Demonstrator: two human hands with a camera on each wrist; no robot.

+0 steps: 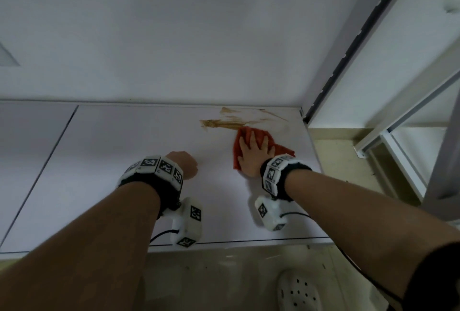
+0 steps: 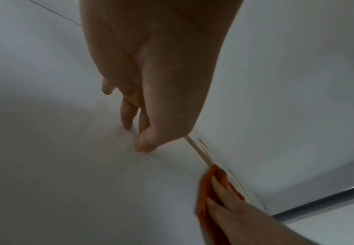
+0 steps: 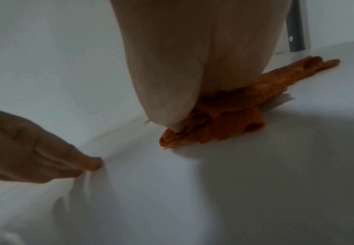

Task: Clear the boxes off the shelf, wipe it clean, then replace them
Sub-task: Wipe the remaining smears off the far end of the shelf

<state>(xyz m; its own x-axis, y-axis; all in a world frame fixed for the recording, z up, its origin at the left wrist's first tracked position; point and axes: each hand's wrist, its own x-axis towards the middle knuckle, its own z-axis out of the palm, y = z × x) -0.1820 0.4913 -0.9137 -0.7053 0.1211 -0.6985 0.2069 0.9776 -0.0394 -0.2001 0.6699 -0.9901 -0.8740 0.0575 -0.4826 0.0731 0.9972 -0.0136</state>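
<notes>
The white shelf top [image 1: 119, 151] holds no boxes; none are in view. A brown smeared stain [image 1: 224, 122] lies near its back right corner, seen as thin streaks [image 2: 199, 152] in the left wrist view. My right hand [image 1: 254, 154] lies flat with spread fingers on an orange cloth [image 1: 283, 150], pressing it onto the shelf just in front of the stain. The cloth [image 3: 234, 119] bunches under the palm [image 3: 192, 66]. My left hand [image 1: 183, 165] stands on the bare shelf to the left and holds nothing, its fingertips [image 2: 128, 124] and thumb touching the surface.
A white wall [image 1: 174, 36] rises right behind the shelf. A grey metal rack frame [image 1: 368, 66] with white shelves stands close on the right. A seam [image 1: 49, 151] divides the shelf top at the left. Below the front edge lie the floor and a white clog [image 1: 298, 293].
</notes>
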